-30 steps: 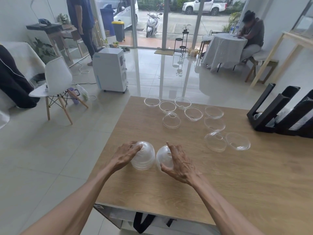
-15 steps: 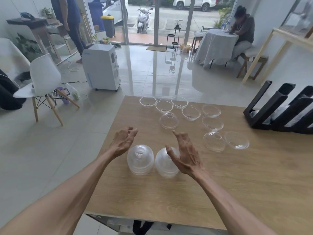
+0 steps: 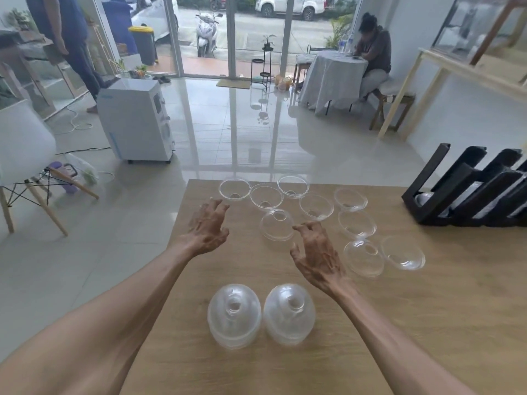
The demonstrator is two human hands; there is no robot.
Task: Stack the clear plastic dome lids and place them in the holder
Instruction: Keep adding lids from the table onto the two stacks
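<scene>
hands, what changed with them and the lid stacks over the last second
Both hands let go of the two stacks of dome lids and moved away across the table: the left hand and right hand now hover, holding nothing, near the loose lids. The left stack and right stack stayed put, as did the black holder.

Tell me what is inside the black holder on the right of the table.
Between the slats of the black holder something pale and translucent shows, probably stacked lids. The slats cover most of it, so the count cannot be told.

Both arms reach forward, left hand [image 3: 209,227] and right hand [image 3: 316,252] hovering empty with fingers loosely spread.
</scene>
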